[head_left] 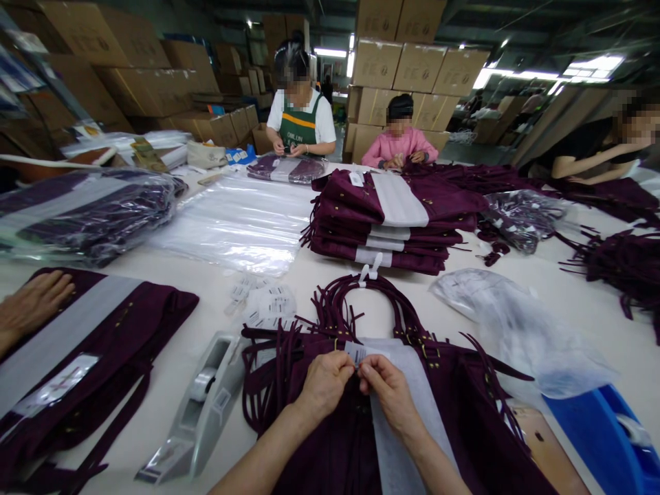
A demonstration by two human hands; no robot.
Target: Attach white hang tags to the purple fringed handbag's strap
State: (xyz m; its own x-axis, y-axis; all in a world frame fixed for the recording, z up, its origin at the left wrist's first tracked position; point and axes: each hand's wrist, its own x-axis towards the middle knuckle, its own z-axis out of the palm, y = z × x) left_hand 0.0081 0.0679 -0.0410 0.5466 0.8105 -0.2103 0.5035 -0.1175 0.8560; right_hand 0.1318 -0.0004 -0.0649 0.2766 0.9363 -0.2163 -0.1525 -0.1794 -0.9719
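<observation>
Tag [355,354] sits pinched in the grip of left hand [324,385] and right hand [389,392], above the purple bag [464,412] on the table [330,275]. Risk: pulling may tear it; loose straps [361,302] beyond the grip may snag.

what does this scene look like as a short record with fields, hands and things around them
left hand: left hand pinches small white paper tag
right hand: right hand pinches the same tag
under hands: dark purple fabric bag with fringe, white paper strip across it
left of bag: grey tape dispenser
behind: stack of folded purple bags
other person: hand on another purple bag
</observation>
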